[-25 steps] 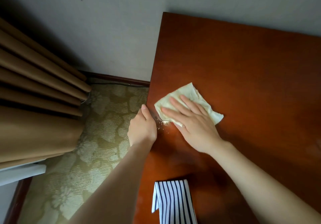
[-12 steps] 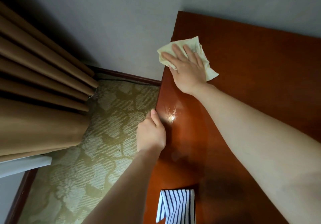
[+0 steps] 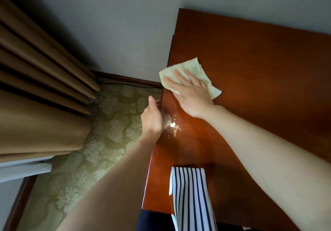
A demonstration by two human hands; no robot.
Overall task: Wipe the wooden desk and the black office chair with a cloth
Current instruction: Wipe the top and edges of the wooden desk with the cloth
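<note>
Cloth (image 3: 192,66): pale yellow-green, is lying flat on the wooden desk (image 3: 259,69) at its left edge. The long axis is running diagonally, from the left corner that is overhanging the edge, rightward and toward the person. One corner is pointing to the far wall (image 3: 125,24).

Right hand (image 3: 194,95): is pressing down on the cloth's near half, palm flat, fingers straight and pointing toward the desk's left edge.

Left hand (image 3: 152,118): is resting against the left edge of the desk, nearer the person than the cloth and apart from it. The thumb is raised. The fingers are mostly hidden, so cannot tell whether it is gripping.

Pale specks (image 3: 172,126) are lying on the desk just beside the left hand.

Striped fabric (image 3: 189,195) is lying at the near edge. Patterned carpet (image 3: 107,141) and brown curtain (image 3: 35,87) are showing to the left
</note>
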